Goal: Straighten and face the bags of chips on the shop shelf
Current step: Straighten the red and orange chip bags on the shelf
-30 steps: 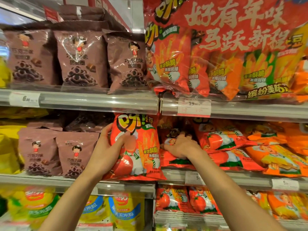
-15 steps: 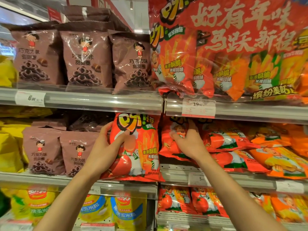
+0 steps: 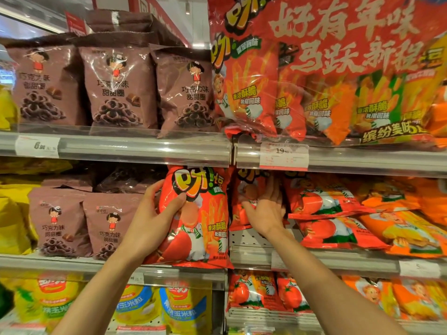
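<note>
Upright on the middle shelf [image 3: 169, 263], the red chip bag [image 3: 203, 223] faced outward, its base resting on the shelf's front edge. At its left side the left hand [image 3: 154, 213] gripped it: the thumb lay across the printed front just under the logo, while the fingers [image 3: 154, 187] curled round the bag's left edge. To the right of those fingers, past the bag, the right hand [image 3: 266, 209] held a second red bag [image 3: 244, 189] set deeper in the shelf, its fingers [image 3: 273, 187] spread upward over that bag's front and the thumb pressing its lower part. Further right lay flat red tomato bags [image 3: 324, 201] and orange bags [image 3: 399, 228]. Left of the left hand stood brown chocolate-ring bags [image 3: 60, 223].
</note>
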### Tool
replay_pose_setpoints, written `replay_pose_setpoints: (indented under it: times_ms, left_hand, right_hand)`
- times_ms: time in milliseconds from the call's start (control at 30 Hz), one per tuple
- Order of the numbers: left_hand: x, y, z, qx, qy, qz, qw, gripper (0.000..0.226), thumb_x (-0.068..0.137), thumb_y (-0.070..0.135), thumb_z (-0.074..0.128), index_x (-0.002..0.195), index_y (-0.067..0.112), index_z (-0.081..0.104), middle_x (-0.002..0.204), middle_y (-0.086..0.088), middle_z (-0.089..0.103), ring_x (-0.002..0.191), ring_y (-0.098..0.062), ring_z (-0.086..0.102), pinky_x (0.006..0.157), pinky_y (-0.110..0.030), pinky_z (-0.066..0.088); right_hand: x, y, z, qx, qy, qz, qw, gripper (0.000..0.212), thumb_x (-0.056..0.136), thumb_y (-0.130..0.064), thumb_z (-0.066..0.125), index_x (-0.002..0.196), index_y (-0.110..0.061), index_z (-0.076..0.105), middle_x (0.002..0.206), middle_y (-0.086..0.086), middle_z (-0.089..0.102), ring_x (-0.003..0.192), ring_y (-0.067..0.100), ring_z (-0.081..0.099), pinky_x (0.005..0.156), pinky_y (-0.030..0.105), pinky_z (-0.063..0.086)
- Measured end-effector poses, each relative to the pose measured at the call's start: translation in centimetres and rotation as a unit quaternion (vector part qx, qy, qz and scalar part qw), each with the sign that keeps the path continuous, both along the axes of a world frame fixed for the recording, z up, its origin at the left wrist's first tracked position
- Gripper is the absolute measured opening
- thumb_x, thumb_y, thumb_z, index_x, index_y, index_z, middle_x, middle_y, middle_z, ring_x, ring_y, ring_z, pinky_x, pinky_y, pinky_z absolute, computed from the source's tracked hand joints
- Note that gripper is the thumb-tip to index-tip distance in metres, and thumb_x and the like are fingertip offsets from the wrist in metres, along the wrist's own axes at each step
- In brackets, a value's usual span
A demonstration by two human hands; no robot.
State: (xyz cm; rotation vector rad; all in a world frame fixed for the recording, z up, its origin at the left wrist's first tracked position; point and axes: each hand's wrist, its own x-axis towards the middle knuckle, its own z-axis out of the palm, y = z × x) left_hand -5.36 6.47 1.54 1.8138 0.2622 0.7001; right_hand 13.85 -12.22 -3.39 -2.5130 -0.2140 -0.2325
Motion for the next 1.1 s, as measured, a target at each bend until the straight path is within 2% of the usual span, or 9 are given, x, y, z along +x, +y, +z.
replay_pose_setpoints:
  times_ms: [233, 367, 467, 567, 633, 667, 800, 1000, 1100]
  left_hand:
    - [0.2, -0.3, -0.3, -0.006, 0.003, 0.0, 1.0, 0.053, 0.091, 0.043, 0.063, 0.14, 0.035, 0.042, 0.11, 0.009, 0.065, 0.079, 0.002, 0.071, 0.054, -0.011, 0.051]
    - [0.4, 0.0, -0.4, -0.005, 0.003, 0.003, 1.0, 0.058, 0.089, 0.046, 0.064, 0.142, 0.035, 0.043, 0.115, 0.006, 0.068, 0.085, -0.005, 0.073, 0.069, -0.023, 0.054]
    - [0.4, 0.0, -0.4, -0.004, 0.005, 0.004, 1.0, 0.058, 0.089, 0.046, 0.064, 0.142, 0.035, 0.042, 0.116, 0.007, 0.067, 0.086, -0.006, 0.073, 0.068, -0.023, 0.054]
    - [0.3, -0.2, -0.5, 0.0, 0.0, 0.005, 1.0, 0.056, 0.09, 0.044, 0.063, 0.141, 0.035, 0.043, 0.11, 0.011, 0.067, 0.082, 0.001, 0.072, 0.067, -0.022, 0.053]
    - [0.4, -0.4, -0.6, -0.002, -0.002, 0.004, 1.0, 0.055, 0.09, 0.045, 0.063, 0.141, 0.036, 0.044, 0.108, 0.012, 0.069, 0.083, 0.0, 0.072, 0.071, -0.026, 0.055]
    - [0.5, -0.5, -0.7, -0.005, -0.004, 0.002, 1.0, 0.056, 0.089, 0.046, 0.064, 0.141, 0.037, 0.044, 0.109, 0.01, 0.07, 0.084, -0.002, 0.073, 0.075, -0.03, 0.056]
    - [1.2, -1.3, -1.2, -0.022, -0.014, -0.004, 1.0, 0.058, 0.089, 0.043, 0.065, 0.143, 0.035, 0.044, 0.11, 0.012, 0.07, 0.092, -0.006, 0.073, 0.089, -0.041, 0.058]
    - [3.5, -3.8, -1.5, -0.037, -0.017, -0.012, 0.999, 0.051, 0.091, 0.043, 0.064, 0.137, 0.042, 0.043, 0.117, 0.018, 0.066, 0.104, -0.008, 0.069, 0.095, -0.041, 0.055]
    - [5.2, -5.3, -1.2, -0.026, -0.024, -0.012, 0.999, 0.052, 0.095, 0.041, 0.061, 0.141, 0.038, 0.037, 0.104, 0.029, 0.058, 0.097, 0.004, 0.064, 0.091, -0.032, 0.053]
  right_hand:
    - [0.8, -0.7, -0.8, 0.065, 0.019, -0.013, 0.998, 0.094, 0.084, -0.069, 0.06, 0.143, 0.002, 0.045, 0.146, 0.028, 0.041, 0.134, 0.042, 0.039, 0.107, 0.044, 0.038]
    - [0.7, 0.3, -0.1, 0.118, -0.019, -0.011, 0.993, 0.109, 0.084, -0.059, 0.069, 0.158, -0.01, 0.007, 0.151, 0.024, 0.03, 0.136, 0.046, 0.035, 0.109, 0.05, 0.035]
    - [0.9, 0.3, 0.0, 0.122, -0.007, 0.001, 0.993, 0.11, 0.083, -0.061, 0.068, 0.159, -0.015, 0.003, 0.153, 0.023, 0.03, 0.139, 0.045, 0.034, 0.113, 0.051, 0.032]
    - [0.9, -0.2, -0.2, 0.102, 0.024, -0.002, 0.994, 0.093, 0.084, -0.069, 0.057, 0.152, -0.01, 0.031, 0.147, 0.022, 0.045, 0.139, 0.041, 0.037, 0.118, 0.052, 0.025]
    - [0.1, -0.7, 0.5, 0.109, 0.027, 0.005, 0.994, 0.064, 0.091, -0.063, 0.051, 0.102, -0.001, 0.064, 0.119, 0.023, 0.065, 0.124, 0.041, 0.052, 0.114, 0.05, 0.031]
    - [-0.5, -0.9, 0.9, 0.125, 0.023, 0.014, 0.992, 0.056, 0.094, -0.056, 0.052, 0.085, -0.001, 0.062, 0.109, 0.023, 0.068, 0.118, 0.042, 0.055, 0.112, 0.049, 0.034]
    - [-2.6, -1.8, 2.9, 0.209, -0.017, 0.076, 0.975, 0.038, 0.1, -0.043, 0.051, 0.121, -0.011, 0.053, 0.122, 0.018, 0.06, 0.121, 0.039, 0.052, 0.106, 0.043, 0.042]
    - [-4.4, -4.1, 5.6, 0.292, 0.055, 0.162, 0.941, 0.034, 0.103, -0.041, 0.049, 0.097, -0.012, 0.066, 0.083, 0.0, 0.066, 0.073, 0.013, 0.059, 0.061, 0.022, 0.042]
    - [-4.9, -5.0, 5.9, 0.305, 0.073, 0.189, 0.931, 0.027, 0.101, -0.047, 0.049, 0.104, -0.025, 0.065, 0.098, -0.012, 0.069, 0.092, 0.004, 0.064, 0.076, 0.019, 0.046]
